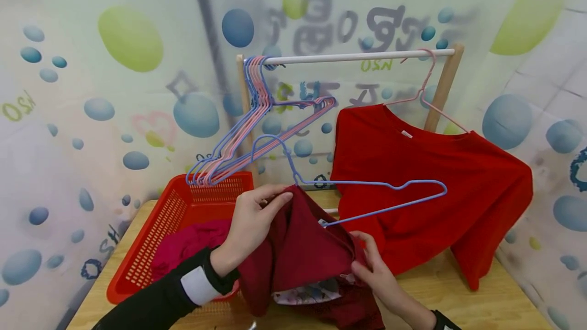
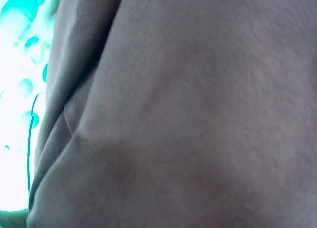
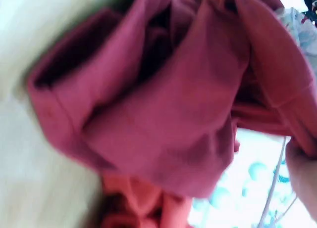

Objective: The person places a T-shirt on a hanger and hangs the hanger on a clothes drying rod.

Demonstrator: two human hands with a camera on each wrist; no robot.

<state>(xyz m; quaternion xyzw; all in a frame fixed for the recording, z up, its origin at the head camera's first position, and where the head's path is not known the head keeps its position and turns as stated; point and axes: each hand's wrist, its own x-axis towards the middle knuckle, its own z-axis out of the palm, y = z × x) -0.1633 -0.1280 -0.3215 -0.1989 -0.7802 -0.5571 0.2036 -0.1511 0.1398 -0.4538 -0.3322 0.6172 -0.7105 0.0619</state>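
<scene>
A dark red shirt [image 1: 309,248] is held up in front of the person, with a patterned print low on it. A blue hanger [image 1: 376,183] has one arm inside the shirt's neck opening; its other arm sticks out to the right, above the cloth. The left hand [image 1: 251,224] pinches the shirt's left shoulder just under the hanger's hook. On the other side, the right hand [image 1: 381,275] grips the cloth near the collar's edge. Folds of the shirt [image 3: 168,104] fill much of the right wrist view. Skin and a fold of cloth block most of the left wrist view.
Behind stands a rack with a white rail [image 1: 357,58], several blue and pink hangers [image 1: 229,141] bunched at its left. A bright red shirt [image 1: 422,187] hangs at the right on a pink hanger [image 1: 426,85]. A red basket [image 1: 137,253] holds magenta cloth [image 1: 183,246] on the wooden table [image 1: 481,294].
</scene>
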